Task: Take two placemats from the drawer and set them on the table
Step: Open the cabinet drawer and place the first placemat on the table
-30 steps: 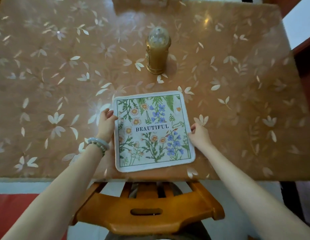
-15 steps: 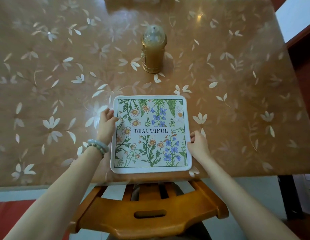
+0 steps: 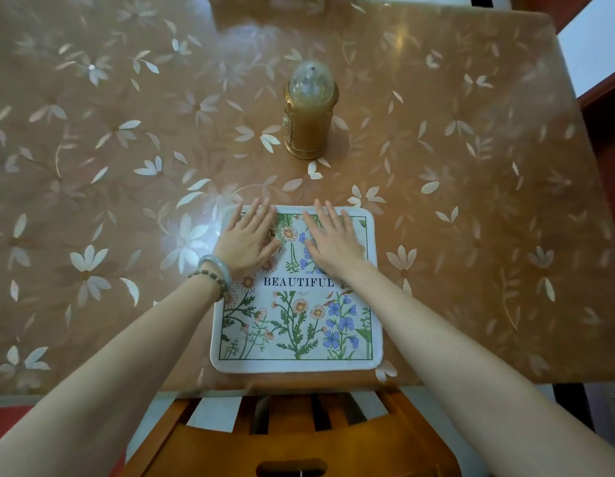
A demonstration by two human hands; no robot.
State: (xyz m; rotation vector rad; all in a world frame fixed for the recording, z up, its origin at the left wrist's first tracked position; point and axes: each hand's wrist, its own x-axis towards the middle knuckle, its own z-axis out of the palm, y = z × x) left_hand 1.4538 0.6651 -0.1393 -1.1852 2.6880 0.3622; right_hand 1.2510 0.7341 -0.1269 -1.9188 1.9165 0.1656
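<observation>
A white placemat (image 3: pixel 295 325) printed with flowers and the word BEAUTIFUL lies flat near the front edge of the table (image 3: pixel 471 218). My left hand (image 3: pixel 246 241), with bracelets on its wrist, rests palm down on the mat's far left part, fingers spread. My right hand (image 3: pixel 333 242) lies flat on the far middle of the mat, fingers apart too. Neither hand grips anything. Only one placemat is in view, and no drawer shows.
A gold lantern-like bottle (image 3: pixel 311 111) with a clear domed top stands upright beyond the mat. A wooden chair (image 3: pixel 292 438) is tucked under the table's front edge. The table carries a brown cover with pale leaf patterns.
Both hands left the mat's side edges and moved onto its top surface, now lying flat on its far half. The mat stays in place near the front edge.
</observation>
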